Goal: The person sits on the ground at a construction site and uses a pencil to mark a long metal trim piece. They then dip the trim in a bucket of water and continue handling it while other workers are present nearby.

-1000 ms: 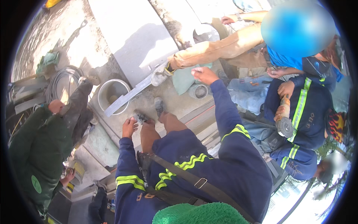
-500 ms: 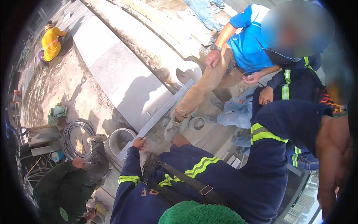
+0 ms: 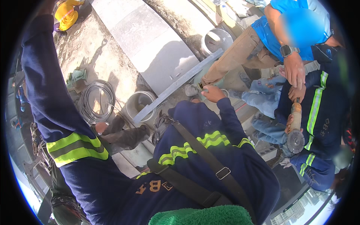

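The left hand (image 3: 44, 9), half a second ago seen beside the near end of the metal bar (image 3: 179, 85), is now raised far up and left of the near bucket (image 3: 133, 100); whether anything is held there cannot be told. The right hand (image 3: 214, 93) is now brought in to the right of the bucket, fingers loosely curled, nothing seen held. The bar thus seems ungripped by this person. It is laid across the bucket's mouth, slanted up and right from it, long, straight, pale grey.
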`<move>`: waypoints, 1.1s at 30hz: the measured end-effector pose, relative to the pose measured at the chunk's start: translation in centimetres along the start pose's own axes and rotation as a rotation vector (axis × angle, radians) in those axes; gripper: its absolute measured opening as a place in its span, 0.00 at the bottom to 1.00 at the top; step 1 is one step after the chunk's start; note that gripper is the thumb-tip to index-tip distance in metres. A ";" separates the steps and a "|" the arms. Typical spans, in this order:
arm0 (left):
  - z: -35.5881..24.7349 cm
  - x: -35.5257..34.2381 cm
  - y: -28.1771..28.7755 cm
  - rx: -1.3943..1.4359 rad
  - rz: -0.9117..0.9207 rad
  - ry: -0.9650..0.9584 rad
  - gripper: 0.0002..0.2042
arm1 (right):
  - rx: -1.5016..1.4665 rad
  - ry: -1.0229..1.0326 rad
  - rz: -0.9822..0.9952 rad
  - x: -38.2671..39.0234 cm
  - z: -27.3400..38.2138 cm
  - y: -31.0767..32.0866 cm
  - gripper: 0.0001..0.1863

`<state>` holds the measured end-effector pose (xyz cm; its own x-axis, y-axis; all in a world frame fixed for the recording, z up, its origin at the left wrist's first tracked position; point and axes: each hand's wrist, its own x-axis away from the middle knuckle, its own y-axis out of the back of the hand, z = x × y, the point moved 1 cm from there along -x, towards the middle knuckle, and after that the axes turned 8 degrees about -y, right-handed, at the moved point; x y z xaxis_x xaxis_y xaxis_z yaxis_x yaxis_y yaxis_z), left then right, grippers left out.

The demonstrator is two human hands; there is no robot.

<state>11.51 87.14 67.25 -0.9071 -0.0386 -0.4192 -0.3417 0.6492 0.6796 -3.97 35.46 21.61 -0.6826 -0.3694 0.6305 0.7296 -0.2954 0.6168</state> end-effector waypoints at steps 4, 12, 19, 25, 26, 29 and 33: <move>9.4 13.6 -17.5 0.057 0.441 0.406 0.48 | 0.033 -0.078 0.087 1.1 -0.4 -1.7 0.30; 10.6 57.0 -31.6 0.618 0.791 1.130 0.33 | -0.398 -0.105 0.024 -1.1 -2.6 -7.3 0.22; 11.4 79.6 -30.1 0.664 0.293 1.561 0.28 | -0.741 -0.467 0.204 -4.8 -0.5 -15.7 0.11; 8.6 83.4 -26.4 0.637 0.126 1.693 0.26 | -0.925 -0.589 0.237 -9.4 -0.4 -23.2 0.12; 8.8 83.5 -26.3 0.601 0.144 1.666 0.27 | -0.942 -0.606 0.226 -11.3 -1.8 -25.0 0.12; 9.0 83.7 -26.2 0.535 0.117 1.693 0.28 | -1.038 -0.708 0.141 -15.7 -3.8 -27.5 0.18; 11.1 80.4 -29.3 0.571 -0.014 1.823 0.30 | -1.116 -0.779 0.159 -23.2 -5.9 -29.7 0.33</move>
<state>-48.66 73.44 6.95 -0.1554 -0.4350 0.8869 -0.5854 0.7637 0.2720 -9.55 47.59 -14.13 -0.1652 0.0115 0.9862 0.1934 -0.9801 0.0438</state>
